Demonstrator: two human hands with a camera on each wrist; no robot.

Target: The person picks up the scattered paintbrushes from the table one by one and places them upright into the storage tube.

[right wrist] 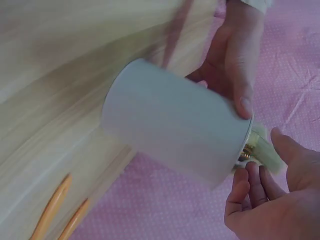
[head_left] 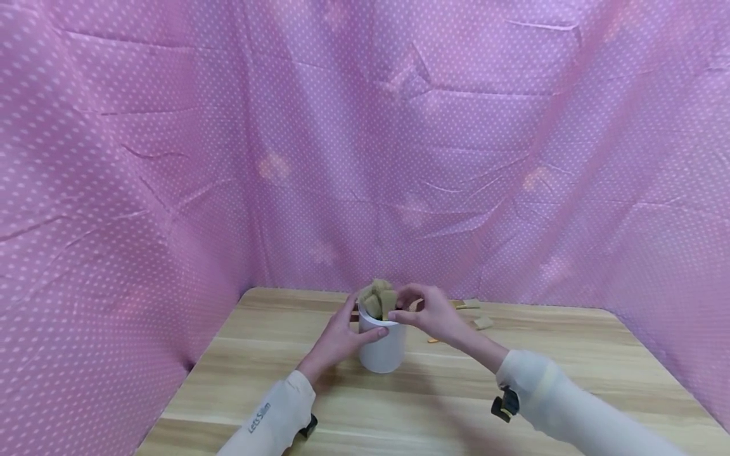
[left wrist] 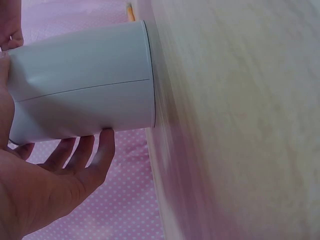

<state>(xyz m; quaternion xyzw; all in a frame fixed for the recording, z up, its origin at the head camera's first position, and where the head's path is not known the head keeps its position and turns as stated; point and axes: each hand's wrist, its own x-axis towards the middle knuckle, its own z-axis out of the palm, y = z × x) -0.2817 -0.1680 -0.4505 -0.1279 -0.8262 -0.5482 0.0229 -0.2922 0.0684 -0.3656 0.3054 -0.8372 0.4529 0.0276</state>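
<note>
A white cylindrical container stands upright on the wooden table, with several paintbrushes in it, tan bristles upward. My left hand holds the container from the left, thumb at the rim; its fingers curve round the wall in the left wrist view. At the right of the rim is my right hand, its thumb and curled fingers about the head of one paintbrush whose metal ferrule sits at the opening. The brush handles are hidden inside the container.
Behind my right hand two more paintbrushes lie on the table, one with tan bristles. Their orange handles show in the right wrist view. Pink dotted cloth hangs behind and beside the wooden table.
</note>
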